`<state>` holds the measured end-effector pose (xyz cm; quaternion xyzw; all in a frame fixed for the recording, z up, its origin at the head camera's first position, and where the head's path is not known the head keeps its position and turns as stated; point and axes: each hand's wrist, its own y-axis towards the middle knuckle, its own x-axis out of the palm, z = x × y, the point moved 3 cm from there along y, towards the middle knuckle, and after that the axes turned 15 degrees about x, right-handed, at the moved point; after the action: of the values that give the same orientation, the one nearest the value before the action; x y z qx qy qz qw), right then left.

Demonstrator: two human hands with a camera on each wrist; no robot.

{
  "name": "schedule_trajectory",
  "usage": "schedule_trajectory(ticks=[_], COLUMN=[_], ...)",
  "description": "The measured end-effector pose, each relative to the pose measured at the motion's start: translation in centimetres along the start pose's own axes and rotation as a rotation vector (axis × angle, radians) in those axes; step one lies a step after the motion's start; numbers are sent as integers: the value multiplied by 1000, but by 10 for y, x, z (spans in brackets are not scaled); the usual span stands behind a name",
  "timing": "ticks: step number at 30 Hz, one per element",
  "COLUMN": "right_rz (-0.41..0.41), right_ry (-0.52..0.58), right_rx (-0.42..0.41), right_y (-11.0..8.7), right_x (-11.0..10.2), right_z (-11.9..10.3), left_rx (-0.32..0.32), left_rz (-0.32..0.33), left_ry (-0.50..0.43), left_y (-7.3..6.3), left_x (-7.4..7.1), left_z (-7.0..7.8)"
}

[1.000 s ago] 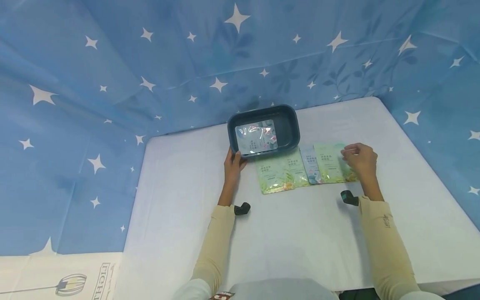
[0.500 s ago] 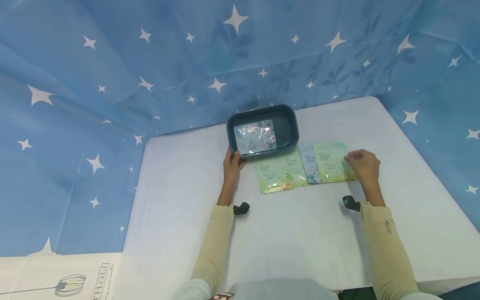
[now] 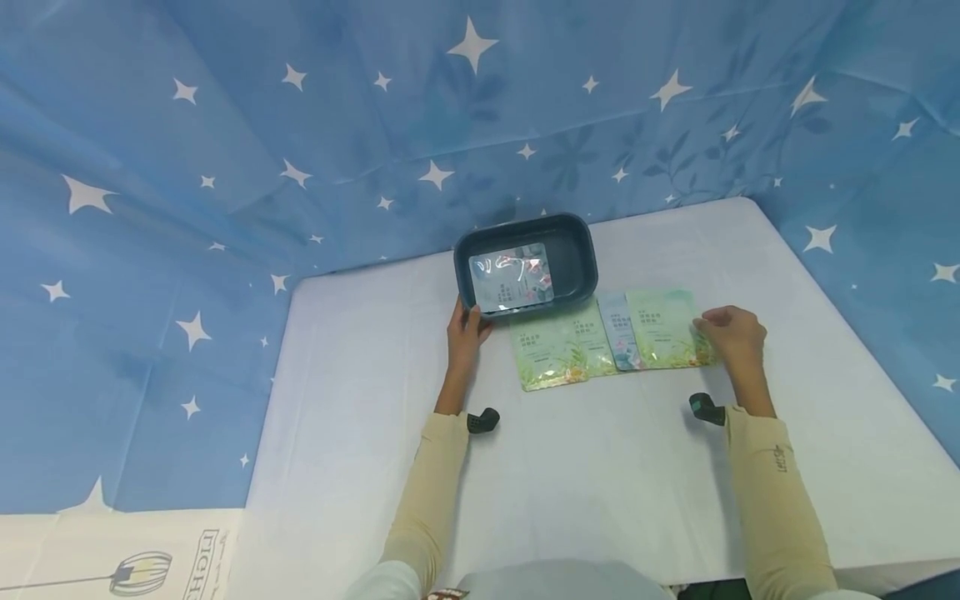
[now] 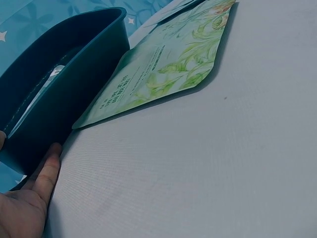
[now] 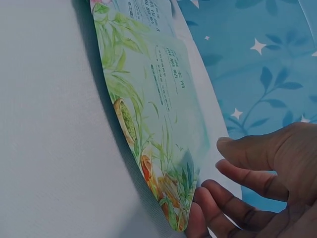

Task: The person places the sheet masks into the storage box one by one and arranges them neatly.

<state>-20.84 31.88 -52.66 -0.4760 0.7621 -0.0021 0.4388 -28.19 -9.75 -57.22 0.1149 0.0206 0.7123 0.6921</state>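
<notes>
My left hand [image 3: 464, 340] grips the near left corner of a dark blue plastic basin [image 4: 94, 64]; its thumb is at the rim and the other fingers lie along the outer wall. Inside the basin lies a shiny blue face mask packet [image 3: 512, 277]. My right hand [image 3: 733, 335] is at the right edge of a green face mask packet [image 5: 148, 99]. In the right wrist view its lower fingers touch that edge, while the thumb stands apart from it.
To the left of that green packet, a blue packet [image 3: 622, 331] and other green packets [image 3: 551, 354] overlap in a row on the white-covered table [image 3: 585, 467]. The near edge of the basin overhangs some of them. A blue star-print curtain [image 3: 337, 125] rises behind.
My right hand has shifted slightly right and toward me, to the green packet's right edge. The left hand, basin and packets have stayed in place.
</notes>
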Motion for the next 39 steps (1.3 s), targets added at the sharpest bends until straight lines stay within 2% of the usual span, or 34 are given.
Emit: schedule_trajectory(ticks=[5, 12, 15, 18, 39], right_rz=[-16, -24, -11, -14, -54], right_ry=[4, 47, 63, 79, -13], right_rx=[48, 138, 154, 160, 173], right_y=[7, 7, 7, 8, 9], right_x=[-1, 0, 1, 2, 6], right_z=[2, 2, 2, 2, 1], left_rx=[19, -6, -8, -7, 18], left_rz=[5, -21, -33, -35, -32], left_ry=[-15, -58, -57, -53, -58], left_y=[2, -5, -5, -5, -6], left_x=[0, 2, 1, 1, 2], left_z=[0, 22, 22, 21, 23])
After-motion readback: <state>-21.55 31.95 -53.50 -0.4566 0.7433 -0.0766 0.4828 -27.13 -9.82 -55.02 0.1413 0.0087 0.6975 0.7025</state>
